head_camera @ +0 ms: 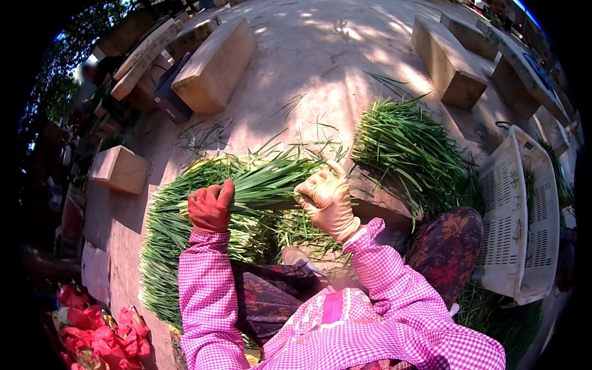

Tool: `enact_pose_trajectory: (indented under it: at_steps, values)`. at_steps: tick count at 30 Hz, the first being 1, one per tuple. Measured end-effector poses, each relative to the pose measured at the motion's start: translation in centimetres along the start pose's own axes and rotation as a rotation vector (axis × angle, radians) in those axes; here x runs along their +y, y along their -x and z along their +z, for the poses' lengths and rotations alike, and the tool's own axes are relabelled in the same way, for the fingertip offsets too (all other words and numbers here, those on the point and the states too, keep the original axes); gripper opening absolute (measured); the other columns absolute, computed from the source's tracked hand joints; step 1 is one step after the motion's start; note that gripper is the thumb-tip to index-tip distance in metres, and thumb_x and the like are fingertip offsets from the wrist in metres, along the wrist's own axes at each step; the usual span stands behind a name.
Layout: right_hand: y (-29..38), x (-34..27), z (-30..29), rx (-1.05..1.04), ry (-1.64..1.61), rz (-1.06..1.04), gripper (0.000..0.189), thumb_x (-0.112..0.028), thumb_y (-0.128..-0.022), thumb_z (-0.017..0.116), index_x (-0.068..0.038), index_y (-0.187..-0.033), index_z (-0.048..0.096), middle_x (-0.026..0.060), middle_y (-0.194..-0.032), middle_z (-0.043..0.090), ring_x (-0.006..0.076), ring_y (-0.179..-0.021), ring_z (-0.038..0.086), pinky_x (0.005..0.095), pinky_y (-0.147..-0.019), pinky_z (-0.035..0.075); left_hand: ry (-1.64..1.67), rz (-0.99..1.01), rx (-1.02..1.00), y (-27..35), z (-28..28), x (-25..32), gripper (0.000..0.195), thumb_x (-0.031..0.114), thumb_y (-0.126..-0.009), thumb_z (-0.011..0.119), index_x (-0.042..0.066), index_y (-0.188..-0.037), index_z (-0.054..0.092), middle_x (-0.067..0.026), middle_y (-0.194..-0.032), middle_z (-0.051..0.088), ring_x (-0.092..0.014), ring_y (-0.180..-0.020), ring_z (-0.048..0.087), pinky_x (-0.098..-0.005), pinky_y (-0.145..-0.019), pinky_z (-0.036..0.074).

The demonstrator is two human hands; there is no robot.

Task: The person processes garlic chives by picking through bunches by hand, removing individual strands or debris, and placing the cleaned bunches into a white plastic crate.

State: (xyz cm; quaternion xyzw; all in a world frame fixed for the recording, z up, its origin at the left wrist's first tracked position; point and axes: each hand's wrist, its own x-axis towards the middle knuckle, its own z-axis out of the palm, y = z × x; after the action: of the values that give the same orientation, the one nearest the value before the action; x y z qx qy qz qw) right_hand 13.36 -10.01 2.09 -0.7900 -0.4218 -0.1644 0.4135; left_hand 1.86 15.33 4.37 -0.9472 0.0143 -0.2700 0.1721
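Observation:
My left hand [211, 206], in a red glove, is closed around one end of a bunch of long green leaves [268, 182] that look like garlic chives. At the bunch's other end is my right hand [326, 199], in a cream glove, its index finger raised and the other fingers curled in at the leaf tips. The bunch lies level between both hands. Below and left of it spreads a big pile of the same greens [162, 249], pale cut ends showing. Another heap [407, 143] rests to the right on a low block [386, 196].
A white slotted plastic crate [504, 212] stands on edge at the right. Stone benches [217, 69] flank the paved ground on both sides. Red plastic bags [104, 337] lie at the lower left. Loose leaves [199, 136] are scattered on the ground. My shoe [298, 258] is beside the pile.

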Motion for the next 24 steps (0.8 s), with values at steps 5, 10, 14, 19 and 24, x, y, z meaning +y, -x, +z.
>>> enact_pose_trajectory:
  at_steps: [5,10,14,19,24]
  values:
    - [0.7,0.2,1.0,0.171,-0.562,0.300,0.010,-0.011,-0.075,0.069,-0.006,-0.081,0.063,0.0038,-0.075,0.059,0.0198,-0.075,0.058,0.0316,-0.076,0.044,-0.018,0.066,0.091,-0.7,-0.2,0.7,0.038,0.010,-0.070,0.060,0.019,-0.106,0.059,-0.0014,-0.082,0.056,-0.022,-0.072,0.055,-0.0376,-0.066,0.043]
    - [0.5,-0.5,0.6,0.189,-1.041,0.617,0.003,-0.006,-0.083,0.065,-0.003,-0.083,0.063,-0.0031,-0.073,0.058,0.0057,-0.069,0.051,0.0215,-0.065,0.043,0.010,0.077,0.052,-1.1,0.0,1.3,0.040,0.009,-0.068,0.062,0.018,-0.107,0.059,-0.0013,-0.083,0.057,-0.022,-0.073,0.056,-0.0375,-0.068,0.043]
    - [-0.3,-0.7,-1.0,0.321,-1.142,0.622,0.009,-0.010,-0.087,0.062,-0.002,-0.083,0.062,0.0009,-0.076,0.062,0.0073,-0.072,0.056,0.0230,-0.066,0.044,0.019,0.043,0.011,-1.3,0.0,1.5,0.043,0.007,-0.067,0.062,0.019,-0.109,0.059,-0.0016,-0.086,0.059,-0.024,-0.074,0.056,-0.0384,-0.070,0.043]
    - [-0.3,2.8,-3.9,0.366,-1.056,0.684,0.028,-0.024,-0.092,0.058,0.000,-0.078,0.063,0.0044,-0.073,0.063,0.0114,-0.067,0.058,0.0279,-0.067,0.045,-0.049,0.001,0.053,-0.1,0.3,0.0,0.038,0.009,-0.070,0.058,0.019,-0.107,0.060,-0.0027,-0.083,0.058,-0.022,-0.071,0.057,-0.0383,-0.066,0.044]
    - [-0.5,3.2,-2.2,0.164,-0.261,0.132,0.013,-0.013,-0.075,0.070,-0.012,-0.087,0.069,0.0045,-0.081,0.067,0.0230,-0.079,0.061,0.0335,-0.076,0.045,-0.007,-0.016,0.038,-0.2,0.2,0.1,0.045,0.004,-0.065,0.061,0.018,-0.107,0.060,-0.0028,-0.084,0.058,-0.024,-0.072,0.056,-0.0389,-0.067,0.044]
